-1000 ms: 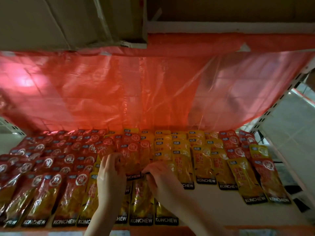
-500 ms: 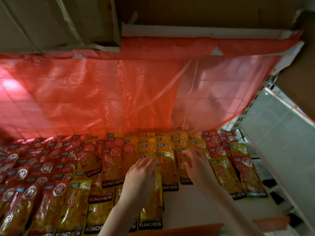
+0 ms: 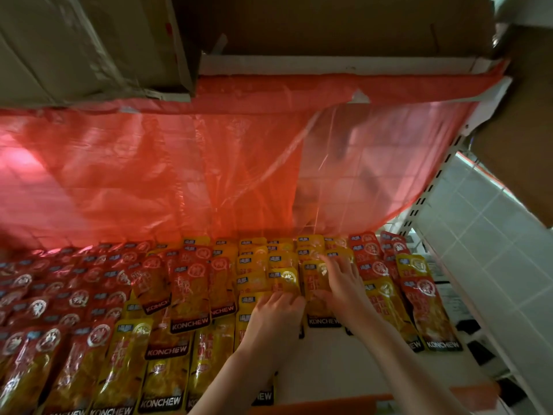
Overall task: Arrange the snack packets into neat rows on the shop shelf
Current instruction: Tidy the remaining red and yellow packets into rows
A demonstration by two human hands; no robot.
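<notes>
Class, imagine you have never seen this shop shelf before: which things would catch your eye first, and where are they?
First, the red plastic sheet hanging across the back, below the cardboard boxes. Next, the snack packets carpeting the shelf in overlapping rows, red ones to the left and far right, yellow ones in the middle. Lastly, the left hand and right hand on the yellow packets right of centre.

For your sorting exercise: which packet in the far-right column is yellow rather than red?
The yellow packet second from the front of that column; the red packet before it and those behind are red.
</notes>
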